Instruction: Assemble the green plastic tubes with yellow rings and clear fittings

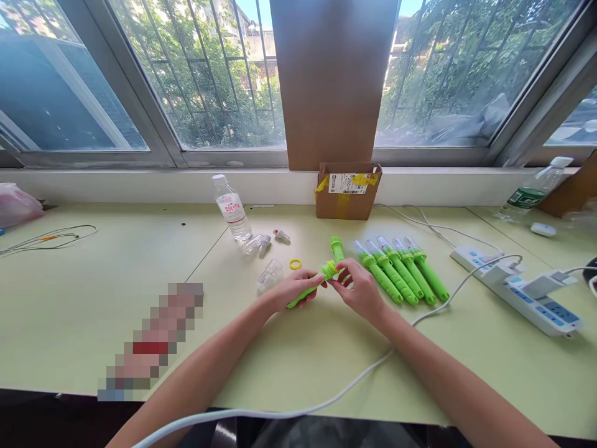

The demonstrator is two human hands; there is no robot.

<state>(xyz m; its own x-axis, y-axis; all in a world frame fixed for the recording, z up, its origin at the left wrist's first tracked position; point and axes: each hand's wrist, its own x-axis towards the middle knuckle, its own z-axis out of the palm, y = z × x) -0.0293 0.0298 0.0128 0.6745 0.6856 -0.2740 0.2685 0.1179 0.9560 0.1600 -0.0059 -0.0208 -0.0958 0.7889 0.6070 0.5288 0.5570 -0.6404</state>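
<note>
In left hand (293,288): handle (301,298) (green)

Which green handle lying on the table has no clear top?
The green handle just beyond the right hand; the five handles to its right have clear tops.

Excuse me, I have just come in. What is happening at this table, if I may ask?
A person is handling a green handle over the table. The left hand holds it, while the right hand's fingers are at the yellow band on its head; how firmly they hold is hard to tell. To the right, five green sticks with clear tops lie side by side. A loose yellow ring lies beyond the left hand.
</note>
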